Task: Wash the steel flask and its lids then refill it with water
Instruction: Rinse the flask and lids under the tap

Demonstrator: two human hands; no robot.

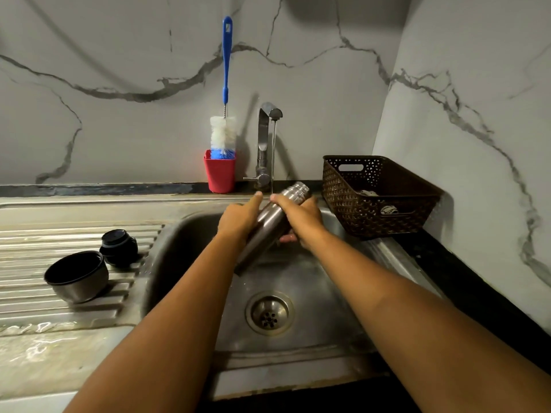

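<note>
The steel flask (269, 218) is held in the air over the far side of the sink (313, 296) basin, right under the tap (263, 144), touching neither the basin floor nor its walls. It is tilted steeply, its long axis running on a diagonal: the threaded neck end points up and away toward the far right corner of the basin, where the brown basket (378, 201) stands on the counter, and the base end points down toward the near left, above the drain (269, 313). A thin stream of water falls from the spout and meets the flask's upper part just below the neck, between the two hands' fingertips. The left hand (238, 219) lies against the flask's left side, one finger stretched up along it toward the stream; I cannot tell whether its other fingers wrap the body. The right hand (301, 222) grips the flask from the right, thumb over the top and fingers curled beneath, their tips showing under the body. So the flask sits between the hands, neck and base sticking out beyond them. On the ribbed drainboard left of the basin sit the cup lid (77, 276), lying on its side near the drainboard's middle, and the dark stopper (119, 246) just beyond it, close to the basin edge. A bottle brush (224, 132) stands in a red cup (220, 174) at the counter's back edge, left of the tap.
</note>
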